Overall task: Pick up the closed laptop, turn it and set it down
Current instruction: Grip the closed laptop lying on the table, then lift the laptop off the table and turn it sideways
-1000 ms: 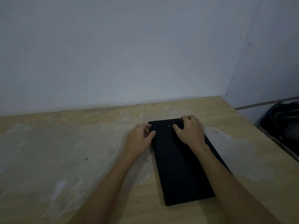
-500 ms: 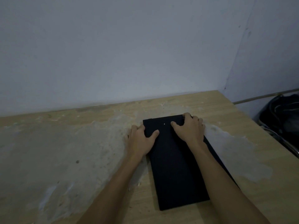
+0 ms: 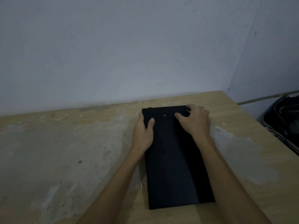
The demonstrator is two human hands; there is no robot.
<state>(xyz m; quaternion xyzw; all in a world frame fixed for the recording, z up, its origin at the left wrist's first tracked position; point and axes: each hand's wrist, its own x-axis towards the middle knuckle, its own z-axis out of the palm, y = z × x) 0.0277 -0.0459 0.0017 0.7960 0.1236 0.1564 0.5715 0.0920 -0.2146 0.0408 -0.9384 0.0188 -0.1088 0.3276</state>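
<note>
Two bare forearms are seen reaching forward from the lower edge of the view over a worn wooden table (image 3: pixel 68 159), whose surface is smeared with pale grey patches. Between them a closed black laptop (image 3: pixel 174 167) is laid flat on the table, its long sides running away from the viewer and its near short edge close to the table's front.

Farther up, the left hand (image 3: pixel 143 133) is placed against the laptop's left long edge near the far corner: the thumb is laid on the lid, while the fingers are curled over the edge and hidden. The right hand (image 3: pixel 195 122) is spread on the lid at the far right corner, with the fingertips bent over the far and right edges. The hands are kept apart, each closed on its own side of the laptop. Whether the laptop is lifted at all cannot be told.

Beyond, a plain grey wall (image 3: pixel 129 54) is met by the table's far edge. At far right, a dark tangle of cables (image 3: pixel 284 120) is glimpsed beside the table.
</note>
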